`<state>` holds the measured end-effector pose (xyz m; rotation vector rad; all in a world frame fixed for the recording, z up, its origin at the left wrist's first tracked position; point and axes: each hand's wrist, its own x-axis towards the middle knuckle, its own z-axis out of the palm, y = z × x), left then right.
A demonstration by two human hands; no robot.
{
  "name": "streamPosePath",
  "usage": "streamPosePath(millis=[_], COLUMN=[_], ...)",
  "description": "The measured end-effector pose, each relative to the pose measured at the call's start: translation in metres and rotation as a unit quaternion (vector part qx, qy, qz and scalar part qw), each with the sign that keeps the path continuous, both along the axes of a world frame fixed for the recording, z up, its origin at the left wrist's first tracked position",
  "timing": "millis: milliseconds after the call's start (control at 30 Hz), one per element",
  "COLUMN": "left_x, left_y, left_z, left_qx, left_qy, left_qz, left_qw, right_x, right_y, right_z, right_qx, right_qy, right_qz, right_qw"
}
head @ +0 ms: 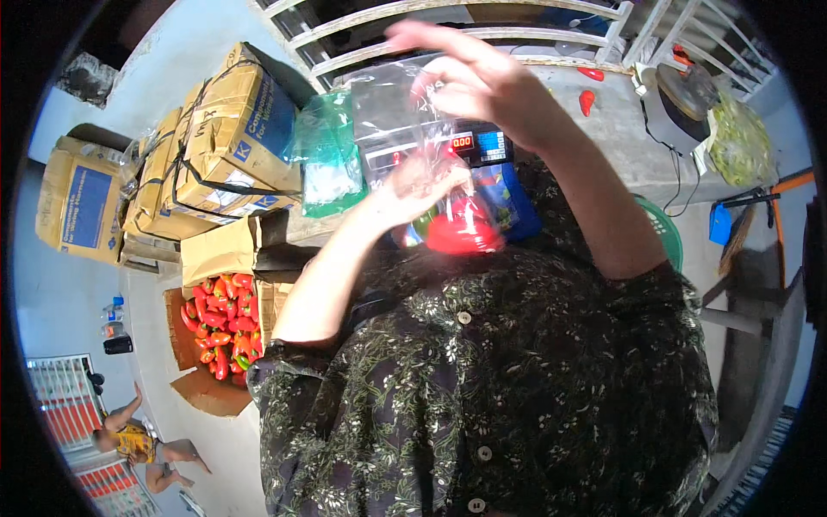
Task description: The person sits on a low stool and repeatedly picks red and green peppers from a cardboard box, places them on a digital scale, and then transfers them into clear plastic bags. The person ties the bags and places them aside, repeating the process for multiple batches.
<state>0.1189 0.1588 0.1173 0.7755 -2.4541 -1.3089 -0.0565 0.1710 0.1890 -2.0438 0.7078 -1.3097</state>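
Observation:
My left hand [429, 184] is closed around the gathered neck of a clear plastic bag [481, 223], with red peppers [455, 234] in its bottom. Above it, my right hand [468, 81] is raised and blurred, fingers partly bent, over the bag's upper film [387, 103]; whether it pinches the film I cannot tell. Behind my hands sits a digital scale [481, 143] with lit red digits. A blue printed bag [517, 200] lies just in front of the scale, and green plastic bags [333, 155] are at its left.
Strapped cardboard boxes [213, 142] stand left. Below them an open carton [177, 323] holds many red peppers [223, 310]. Two loose red peppers [586, 102], a cooker-like pot [675, 103] and bagged green produce [740, 145] rest on the right ledge. A person [139, 446] is at the far lower left.

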Motion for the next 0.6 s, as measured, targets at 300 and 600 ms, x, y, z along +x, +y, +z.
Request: streamPosePath(millis=[300,600], left_x=[-0.021,-0.049], left_y=[0.046,0.044], left_z=[-0.007,-0.003], left_qx=[-0.135,-0.139], left_qy=[0.028,0.047], left_qz=[0.043,0.062], left_qw=[0.989,0.987], right_x=[-0.010,0.017], right_y=[0.042,0.055], right_z=[-0.128,-0.150], right_qx=[0.291,0.265], right_qy=[0.237,0.148], right_qz=[0.320,0.313], right_qw=[0.870,0.900])
